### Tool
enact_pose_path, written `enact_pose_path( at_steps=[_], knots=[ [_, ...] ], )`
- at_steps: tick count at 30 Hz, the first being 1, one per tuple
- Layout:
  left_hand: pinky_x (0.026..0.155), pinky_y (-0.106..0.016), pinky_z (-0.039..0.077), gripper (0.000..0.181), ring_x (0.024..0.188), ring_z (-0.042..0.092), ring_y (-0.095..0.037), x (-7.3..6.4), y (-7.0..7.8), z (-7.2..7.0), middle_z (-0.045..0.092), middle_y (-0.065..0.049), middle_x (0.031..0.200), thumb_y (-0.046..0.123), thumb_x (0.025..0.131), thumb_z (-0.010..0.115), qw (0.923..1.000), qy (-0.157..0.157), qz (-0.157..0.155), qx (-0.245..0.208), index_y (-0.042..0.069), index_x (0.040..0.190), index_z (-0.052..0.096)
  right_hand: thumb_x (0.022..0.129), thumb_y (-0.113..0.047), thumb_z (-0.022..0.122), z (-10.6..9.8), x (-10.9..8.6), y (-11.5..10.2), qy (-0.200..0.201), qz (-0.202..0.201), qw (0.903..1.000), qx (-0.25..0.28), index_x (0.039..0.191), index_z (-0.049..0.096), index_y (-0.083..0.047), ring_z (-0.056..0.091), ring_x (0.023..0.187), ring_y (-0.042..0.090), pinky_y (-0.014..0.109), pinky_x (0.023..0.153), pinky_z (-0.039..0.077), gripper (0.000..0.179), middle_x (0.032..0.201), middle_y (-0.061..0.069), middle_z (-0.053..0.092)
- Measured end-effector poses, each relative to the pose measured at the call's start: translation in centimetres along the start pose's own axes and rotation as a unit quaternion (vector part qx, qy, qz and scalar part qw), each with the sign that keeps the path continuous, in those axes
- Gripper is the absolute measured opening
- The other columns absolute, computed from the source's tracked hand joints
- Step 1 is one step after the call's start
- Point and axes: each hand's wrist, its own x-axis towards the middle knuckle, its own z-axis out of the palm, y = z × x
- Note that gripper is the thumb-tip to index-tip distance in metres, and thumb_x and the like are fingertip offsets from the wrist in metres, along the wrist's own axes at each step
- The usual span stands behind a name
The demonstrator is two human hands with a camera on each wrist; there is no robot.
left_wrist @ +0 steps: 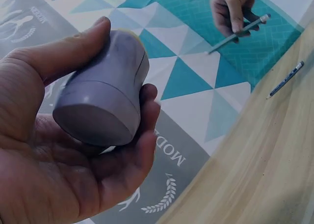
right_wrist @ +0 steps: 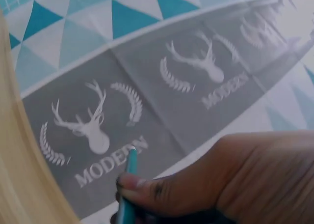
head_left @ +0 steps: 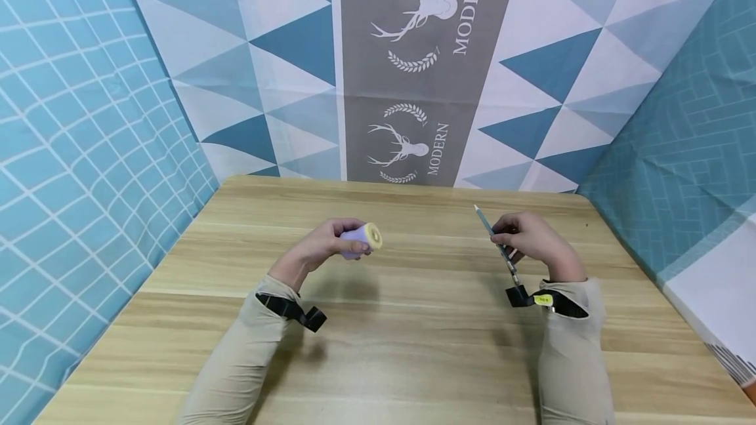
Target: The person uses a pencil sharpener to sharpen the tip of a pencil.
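Note:
A lavender pencil sharpener (head_left: 356,242) with a yellow end and a small hole in it sits in my left hand (head_left: 329,241). In the left wrist view the thumb lies along the top of the sharpener (left_wrist: 105,91) and the fingers curl beneath it, its smooth closed end facing the camera. My right hand (head_left: 531,238) pinches a teal pencil (head_left: 485,222) between thumb and fingers, the pale tip pointing up and away. In the right wrist view the thumb presses on the pencil (right_wrist: 130,165). The two hands are apart above the table.
A second, dark patterned pencil (left_wrist: 286,80) lies on the wooden table (head_left: 413,346), seen in the left wrist view. Behind the table hangs a cloth (head_left: 283,38) with triangles and deer heads. Blue tiled-pattern cloth (head_left: 77,149) stands at the left.

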Motion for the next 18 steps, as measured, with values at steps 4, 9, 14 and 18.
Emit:
enact_pose_path(
  at_steps=[4,9,14,18],
  knots=[
    [0.079,-0.028,0.051,0.061,0.095,0.055,-0.018,0.0,0.2,-0.3,0.063,-0.004,0.1,0.016,0.082,0.079,0.9995,0.024,0.016,0.009,-0.016,0.126,0.052,0.097,-0.004,0.06,0.0,0.7,1.3,0.006,0.021,0.9997,0.008,0.11,0.061,0.015,0.066,0.07,0.024,0.038,0.056,0.06,0.023,0.083,0.015,0.066],
    [0.084,-0.029,0.049,0.066,0.099,0.054,-0.02,-0.3,0.3,-0.6,0.06,-0.007,0.106,0.017,0.082,0.081,0.9989,0.042,0.02,-0.004,-0.015,0.13,0.05,0.096,-0.005,0.061,0.7,1.8,3.7,-0.004,0.055,0.998,0.031,0.11,0.059,0.018,0.065,0.067,0.022,0.039,0.057,0.06,0.027,0.082,0.019,0.067],
    [0.085,-0.03,0.05,0.062,0.102,0.052,-0.022,-0.5,0.5,-0.8,0.058,-0.008,0.111,0.007,0.083,0.076,0.9978,0.062,0.023,0.002,-0.014,0.133,0.047,0.096,-0.004,0.061,1.7,2.7,5.9,-0.012,0.094,0.995,0.033,0.108,0.06,0.017,0.065,0.064,0.021,0.04,0.058,0.06,0.024,0.08,0.019,0.065],
    [0.084,-0.03,0.052,0.059,0.102,0.053,-0.022,-0.8,0.7,-1.0,0.058,-0.008,0.11,0.003,0.084,0.075,0.9969,0.074,0.024,0.01,-0.014,0.133,0.048,0.095,-0.003,0.06,2.7,3.2,6.9,-0.019,0.112,0.9936,0.003,0.104,0.064,0.015,0.064,0.064,0.022,0.04,0.058,0.06,0.02,0.078,0.016,0.065]
  ],
)
